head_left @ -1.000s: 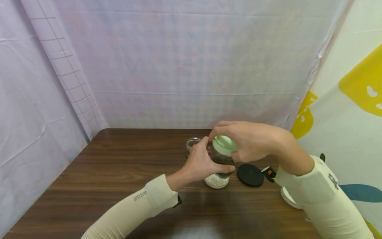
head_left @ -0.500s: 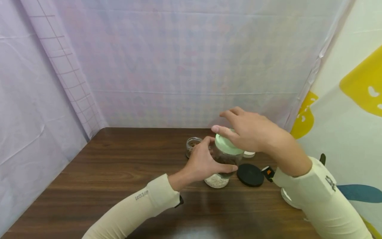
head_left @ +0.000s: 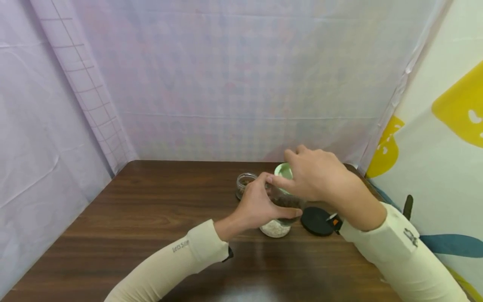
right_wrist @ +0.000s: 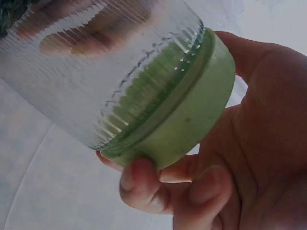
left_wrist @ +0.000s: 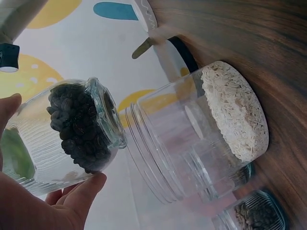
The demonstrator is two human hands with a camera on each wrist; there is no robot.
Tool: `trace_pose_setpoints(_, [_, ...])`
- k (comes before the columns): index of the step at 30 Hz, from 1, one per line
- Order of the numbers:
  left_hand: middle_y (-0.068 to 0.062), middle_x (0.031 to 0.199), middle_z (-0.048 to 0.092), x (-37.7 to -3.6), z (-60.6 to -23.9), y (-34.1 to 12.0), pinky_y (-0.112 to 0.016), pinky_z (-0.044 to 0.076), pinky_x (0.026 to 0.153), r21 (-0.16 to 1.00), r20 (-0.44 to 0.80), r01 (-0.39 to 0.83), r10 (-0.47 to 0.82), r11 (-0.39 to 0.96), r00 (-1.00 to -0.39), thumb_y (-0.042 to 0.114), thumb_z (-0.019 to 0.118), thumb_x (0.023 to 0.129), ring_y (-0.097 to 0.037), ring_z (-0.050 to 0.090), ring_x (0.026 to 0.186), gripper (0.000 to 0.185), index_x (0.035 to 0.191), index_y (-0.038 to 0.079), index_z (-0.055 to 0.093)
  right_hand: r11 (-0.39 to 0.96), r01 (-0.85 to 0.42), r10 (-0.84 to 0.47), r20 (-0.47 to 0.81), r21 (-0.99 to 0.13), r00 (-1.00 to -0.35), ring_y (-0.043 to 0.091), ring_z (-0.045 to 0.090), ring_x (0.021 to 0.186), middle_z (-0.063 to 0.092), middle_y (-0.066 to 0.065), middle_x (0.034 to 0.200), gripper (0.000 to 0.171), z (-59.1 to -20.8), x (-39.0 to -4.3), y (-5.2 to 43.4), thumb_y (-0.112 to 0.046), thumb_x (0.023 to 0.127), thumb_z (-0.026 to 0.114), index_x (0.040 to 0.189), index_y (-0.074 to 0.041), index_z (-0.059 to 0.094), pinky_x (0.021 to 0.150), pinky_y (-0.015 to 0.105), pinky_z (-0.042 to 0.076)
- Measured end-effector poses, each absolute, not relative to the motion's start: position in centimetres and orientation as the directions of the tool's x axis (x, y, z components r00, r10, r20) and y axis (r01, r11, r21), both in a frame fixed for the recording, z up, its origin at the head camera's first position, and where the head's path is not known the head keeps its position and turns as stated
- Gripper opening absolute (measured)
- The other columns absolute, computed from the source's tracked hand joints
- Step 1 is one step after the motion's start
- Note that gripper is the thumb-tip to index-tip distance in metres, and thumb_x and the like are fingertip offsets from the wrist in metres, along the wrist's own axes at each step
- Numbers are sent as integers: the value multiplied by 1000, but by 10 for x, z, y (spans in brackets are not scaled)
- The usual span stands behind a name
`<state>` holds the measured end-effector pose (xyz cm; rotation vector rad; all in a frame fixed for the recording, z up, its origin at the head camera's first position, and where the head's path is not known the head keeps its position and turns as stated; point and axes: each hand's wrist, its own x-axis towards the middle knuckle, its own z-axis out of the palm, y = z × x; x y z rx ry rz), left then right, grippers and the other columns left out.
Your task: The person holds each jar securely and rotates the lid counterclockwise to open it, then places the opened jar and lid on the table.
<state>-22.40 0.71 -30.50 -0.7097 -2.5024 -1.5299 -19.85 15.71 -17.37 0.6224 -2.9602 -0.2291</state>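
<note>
My left hand (head_left: 256, 205) grips a ribbed glass jar (left_wrist: 41, 143) from the side. Black, raisin-like pieces (left_wrist: 79, 127) lie in its lower part. A pale green lid (right_wrist: 192, 117) sits on top, and the curled fingers of my right hand (head_left: 320, 178) hold it by its rim. The ribbed jar is upright above a clear jar of white flakes (left_wrist: 235, 112) that look like oats and stands without a lid on the table. Whether the ribbed jar's base touches that jar's rim I cannot tell.
A round black lid (head_left: 317, 221) lies right of the flake jar, near my right wrist. Behind my left hand stands a small open glass jar (head_left: 245, 181) with brown pieces. The wooden table (head_left: 151, 218) ends at a curtain (head_left: 226, 84).
My right hand opened its fingers over the green lid, turned, and has now curled them round the lid again. My left hand has kept its hold on the ribbed jar, nearly still.
</note>
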Motion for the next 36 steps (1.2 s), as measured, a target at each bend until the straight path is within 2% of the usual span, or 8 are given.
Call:
trace_pose_setpoints(2, [6,111,58,-224,-305,7,-31,53,76,806,335,446,321,389,-886,53,91,67,-12,58,94,73,121,23,52,896,-410,-426,69,172,-902,33,65,88,59,19,123,72,-174,-198,157,-67,97,47,136,-7,54,77,55,56])
trace_pose_setpoints(5, [8,116,59,-225,-306,6,-32,54,81,802,334,445,319,398,-887,54,91,68,-12,59,100,75,124,23,52,871,-469,-481,61,145,-875,26,62,80,58,15,122,58,-173,-198,159,-57,98,52,136,-13,55,68,45,55])
trace_pose_setpoints(9, [10,124,58,-226,-307,6,-33,54,84,804,339,450,322,389,-884,54,90,68,-13,58,106,79,130,24,50,802,-594,-597,41,72,-801,18,56,73,56,9,119,48,-170,-198,164,-37,93,59,137,-19,56,59,32,47])
trace_pose_setpoints(12, [9,127,57,-225,-307,6,-34,53,84,807,347,458,328,373,-879,51,91,69,-13,56,106,81,133,23,49,738,-674,-675,21,30,-737,16,56,79,55,5,120,50,-167,-198,167,-25,87,65,136,-18,57,64,31,48])
trace_pose_setpoints(18, [10,121,57,-224,-307,6,-30,52,77,802,349,462,330,378,-877,52,90,69,-11,55,102,84,134,22,47,647,-763,-763,13,7,-647,16,58,100,55,-4,120,52,-165,-197,172,-9,77,69,126,-25,63,86,37,51])
trace_pose_setpoints(30, [9,117,58,-224,-306,2,-28,52,75,788,372,487,339,377,-864,50,91,69,-11,56,98,82,133,21,48,623,-781,-782,-31,-35,-622,12,56,112,53,-10,128,61,-161,-200,173,-3,72,71,128,-26,61,91,36,52])
trace_pose_setpoints(33, [9,116,58,-223,-306,1,-29,51,73,789,369,483,336,380,-867,50,91,70,-12,56,97,80,132,22,49,615,-787,-789,-20,-53,-614,12,56,113,52,-11,129,62,-159,-200,174,-2,72,71,128,-27,61,92,36,52])
trace_pose_setpoints(36, [9,119,59,-223,-306,1,-29,54,77,800,364,474,329,369,-871,49,92,69,-10,59,101,81,132,21,49,600,-797,-798,17,-60,-602,11,56,112,52,-12,131,60,-154,-198,176,-3,71,71,125,-28,62,90,35,52])
